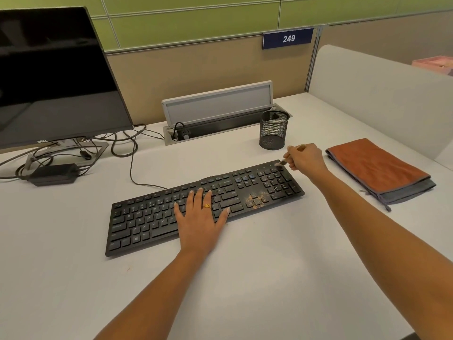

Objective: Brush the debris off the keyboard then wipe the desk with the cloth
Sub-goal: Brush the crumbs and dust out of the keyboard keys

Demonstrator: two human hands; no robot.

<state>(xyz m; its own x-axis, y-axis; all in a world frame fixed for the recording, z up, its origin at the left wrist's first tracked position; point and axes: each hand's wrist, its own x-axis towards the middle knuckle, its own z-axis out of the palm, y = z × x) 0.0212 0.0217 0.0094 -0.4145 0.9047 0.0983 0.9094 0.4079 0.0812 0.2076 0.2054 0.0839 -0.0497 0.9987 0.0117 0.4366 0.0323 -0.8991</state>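
Left hand (201, 217) rests flat, fingers spread, on the black keyboard (147, 222) on the white counter (269, 266), brown debris (256, 200) around its arrow keys; right hand (306, 159) pinches a small brush (283, 162) at its far right corner, beside the folded orange cloth (375, 168); behind, "DELL" monitor (54, 69) and sign "249" (288, 38).
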